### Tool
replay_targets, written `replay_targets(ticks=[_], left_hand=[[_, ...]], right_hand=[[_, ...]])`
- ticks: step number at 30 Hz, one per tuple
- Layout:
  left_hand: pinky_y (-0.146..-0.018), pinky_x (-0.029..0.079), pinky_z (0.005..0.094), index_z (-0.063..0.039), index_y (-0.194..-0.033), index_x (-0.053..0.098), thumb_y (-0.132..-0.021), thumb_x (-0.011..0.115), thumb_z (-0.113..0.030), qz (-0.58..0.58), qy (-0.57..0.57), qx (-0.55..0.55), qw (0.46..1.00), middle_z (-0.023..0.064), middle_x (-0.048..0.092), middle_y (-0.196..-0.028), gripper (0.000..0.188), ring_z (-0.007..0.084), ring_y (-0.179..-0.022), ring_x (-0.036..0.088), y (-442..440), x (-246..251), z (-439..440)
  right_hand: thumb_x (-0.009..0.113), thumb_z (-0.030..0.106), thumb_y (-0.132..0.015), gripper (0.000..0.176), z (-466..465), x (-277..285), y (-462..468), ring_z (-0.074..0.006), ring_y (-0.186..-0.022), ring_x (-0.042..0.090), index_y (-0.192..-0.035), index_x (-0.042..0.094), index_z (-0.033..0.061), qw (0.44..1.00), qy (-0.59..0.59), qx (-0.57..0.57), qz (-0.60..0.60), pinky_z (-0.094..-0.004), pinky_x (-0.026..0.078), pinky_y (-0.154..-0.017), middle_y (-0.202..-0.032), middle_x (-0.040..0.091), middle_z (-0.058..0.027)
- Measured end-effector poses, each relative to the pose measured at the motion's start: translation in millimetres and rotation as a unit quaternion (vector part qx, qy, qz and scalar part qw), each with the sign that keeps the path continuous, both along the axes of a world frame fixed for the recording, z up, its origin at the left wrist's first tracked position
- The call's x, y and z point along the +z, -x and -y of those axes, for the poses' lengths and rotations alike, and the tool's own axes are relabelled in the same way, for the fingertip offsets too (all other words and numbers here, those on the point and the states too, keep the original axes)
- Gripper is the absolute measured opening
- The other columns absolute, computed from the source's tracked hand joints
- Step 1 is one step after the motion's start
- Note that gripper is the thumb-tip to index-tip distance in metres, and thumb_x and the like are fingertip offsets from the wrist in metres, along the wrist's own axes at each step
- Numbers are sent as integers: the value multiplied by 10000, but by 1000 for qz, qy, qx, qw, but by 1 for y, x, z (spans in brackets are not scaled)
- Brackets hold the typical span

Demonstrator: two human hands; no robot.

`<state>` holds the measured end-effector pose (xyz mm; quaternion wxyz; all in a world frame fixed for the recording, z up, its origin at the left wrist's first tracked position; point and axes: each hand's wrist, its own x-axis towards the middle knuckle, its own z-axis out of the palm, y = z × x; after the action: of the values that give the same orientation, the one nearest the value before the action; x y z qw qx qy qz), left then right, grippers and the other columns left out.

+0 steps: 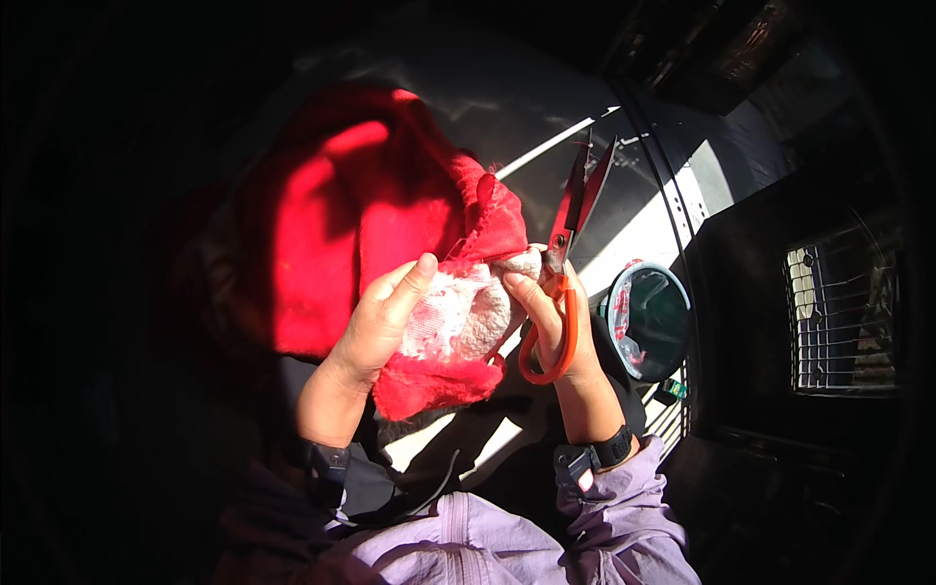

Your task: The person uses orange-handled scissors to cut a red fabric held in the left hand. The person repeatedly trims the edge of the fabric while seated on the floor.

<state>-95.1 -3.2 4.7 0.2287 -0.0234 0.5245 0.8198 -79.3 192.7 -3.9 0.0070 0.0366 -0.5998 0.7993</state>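
Note:
A large piece of red fleecy fabric (329, 241) rests before me, with frayed edges and loose threads. Between my hands its white lining (468, 311) shows, part mesh-like and part fluffy. My left hand (380, 322) grips the left side of this opening, thumb on top. With my right hand (556, 314) I pinch the lining's right side between thumb and fingers. A pair of scissors (567, 227) with orange handles also hangs in that hand, blades parted and pointing away from me. One handle loop lies over the palm; the fingers behind are partly hidden.
A round bin (647, 322) with plastic and red scraps stands on the floor at my right. Beside it lies a small green object (673, 389). Farther right is a wire grille (841, 318). Hard sunlight leaves the left side in deep shadow.

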Motion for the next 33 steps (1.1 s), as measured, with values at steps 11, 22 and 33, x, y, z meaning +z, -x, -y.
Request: replay_targets(ticks=[11, 22, 33], left_hand=[[-825, 516, 238, -3, -1131, 632, -1021, 510, -359, 18, -57, -68, 996, 44, 680, -1034, 391, 85, -922, 643, -2, 6, 11], [-848, 524, 264, 51, -1172, 624, -1029, 506, -259, 54, -112, -145, 982, 95, 694, -1061, 362, 131, -955, 662, -3, 6, 15], [-875, 523, 282, 36, -1158, 590, -1006, 548, -216, 46, -120, -135, 982, 101, 674, -1073, 297, 146, -976, 654, -1, -1, 14]], right_hand=[[609, 74, -947, 236, -5, -4, -3, -82, -846, 599, -1154, 528, -5, 997, -72, -16, 6, -226, 461, -767, -940, 637, -26], [600, 68, -951, 244, -6, -3, -5, -103, -877, 608, -1170, 527, -11, 999, -45, 7, 9, -247, 467, -793, -967, 641, -47], [605, 71, -949, 254, -8, -3, -6, -110, -891, 613, -1174, 525, -14, 999, -47, -1, 18, -249, 470, -801, -978, 648, -58]])
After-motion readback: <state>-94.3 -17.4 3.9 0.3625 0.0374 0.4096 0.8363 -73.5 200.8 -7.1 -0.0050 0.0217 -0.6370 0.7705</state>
